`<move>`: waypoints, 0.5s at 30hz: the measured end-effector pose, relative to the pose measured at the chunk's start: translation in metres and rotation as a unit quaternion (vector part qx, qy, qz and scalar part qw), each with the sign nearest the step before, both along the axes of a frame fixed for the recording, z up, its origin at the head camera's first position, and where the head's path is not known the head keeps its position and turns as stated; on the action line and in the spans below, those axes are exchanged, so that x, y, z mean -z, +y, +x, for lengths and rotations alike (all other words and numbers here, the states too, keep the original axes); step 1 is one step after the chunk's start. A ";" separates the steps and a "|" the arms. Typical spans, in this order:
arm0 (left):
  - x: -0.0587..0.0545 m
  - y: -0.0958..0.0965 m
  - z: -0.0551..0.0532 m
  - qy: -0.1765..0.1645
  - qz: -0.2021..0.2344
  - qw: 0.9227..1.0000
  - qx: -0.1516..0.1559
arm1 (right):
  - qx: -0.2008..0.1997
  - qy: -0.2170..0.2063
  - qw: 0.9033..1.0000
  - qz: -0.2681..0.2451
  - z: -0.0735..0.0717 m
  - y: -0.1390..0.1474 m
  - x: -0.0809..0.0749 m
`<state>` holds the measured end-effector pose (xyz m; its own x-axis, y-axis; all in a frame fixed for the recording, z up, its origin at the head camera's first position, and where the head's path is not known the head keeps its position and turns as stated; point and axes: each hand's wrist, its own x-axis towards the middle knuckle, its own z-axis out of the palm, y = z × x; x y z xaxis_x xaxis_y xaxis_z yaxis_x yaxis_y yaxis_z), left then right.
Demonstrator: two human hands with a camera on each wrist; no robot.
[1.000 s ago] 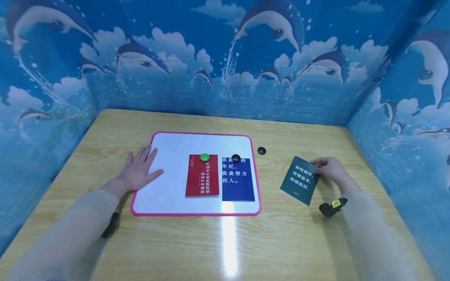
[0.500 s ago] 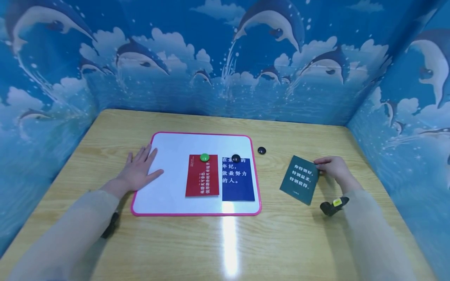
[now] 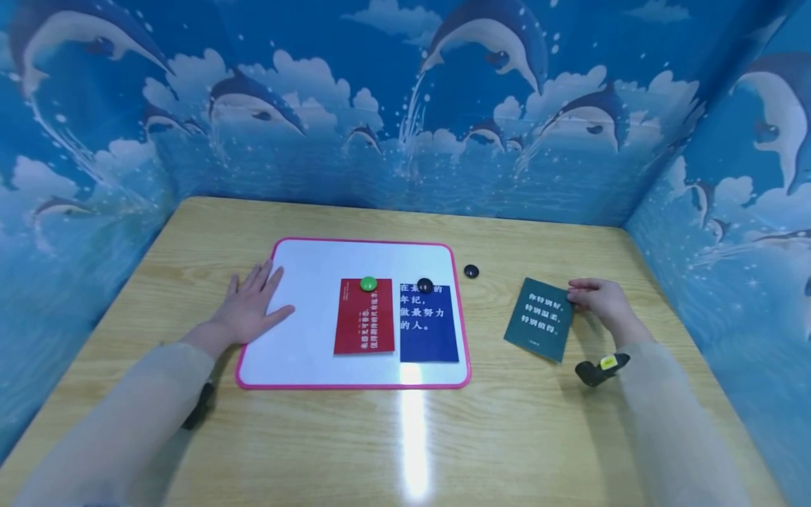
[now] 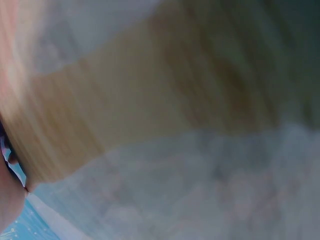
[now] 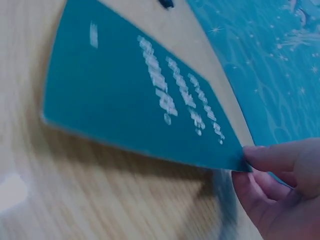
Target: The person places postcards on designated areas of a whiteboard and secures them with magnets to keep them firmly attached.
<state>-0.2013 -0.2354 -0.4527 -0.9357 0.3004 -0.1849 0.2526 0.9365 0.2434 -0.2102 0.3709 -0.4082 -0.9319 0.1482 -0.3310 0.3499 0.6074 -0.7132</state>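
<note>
My right hand (image 3: 602, 304) pinches one corner of a dark green card (image 3: 538, 320) with white Chinese writing. In the right wrist view the thumb and fingers grip the corner of the card (image 5: 115, 90), whose near edge casts a shadow on the wood. My left hand (image 3: 250, 310) lies spread over the left edge of a white magnetic board (image 3: 304, 352) with a pink rim. On that board a red card (image 3: 364, 324) sits under a green round magnet (image 3: 369, 284). Beside it a blue card (image 3: 431, 341) lies under a black magnet (image 3: 425, 285).
Another black magnet (image 3: 472, 271) rests on the wooden table (image 3: 317, 447), just right of the board. A blue dolphin-print backdrop (image 3: 405, 169) rises behind the table and along its sides. The left wrist view is blurred, mostly sleeve and wood.
The right hand has shifted slightly right, and the green card has turned a little, standing more upright in the head view. My left hand and the board have stayed put.
</note>
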 end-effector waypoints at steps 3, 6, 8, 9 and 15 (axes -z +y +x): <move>0.000 0.000 0.000 0.001 -0.001 1.000 0.000 | 0.000 -0.009 0.999 -0.031 0.000 0.002 0.000; 0.000 0.000 0.000 0.001 0.000 1.000 -0.001 | 0.005 -0.017 0.999 -0.045 0.000 0.003 0.000; 0.000 0.000 0.000 0.002 0.001 1.000 -0.001 | 0.011 -0.021 0.999 -0.049 0.000 0.004 -0.001; 0.000 0.000 0.000 0.003 0.002 1.000 0.000 | 0.015 -0.021 0.998 -0.055 0.000 0.003 -0.001; 0.001 0.000 0.000 0.003 0.003 1.000 0.001 | 0.029 -0.014 0.990 -0.137 -0.002 0.000 -0.006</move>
<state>-0.2018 -0.2358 -0.4532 -0.9362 0.3035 -0.1774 0.2560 0.9344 0.2476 -0.2118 0.3710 -0.4022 -0.9146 0.1023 -0.3911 0.4000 0.3700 -0.8385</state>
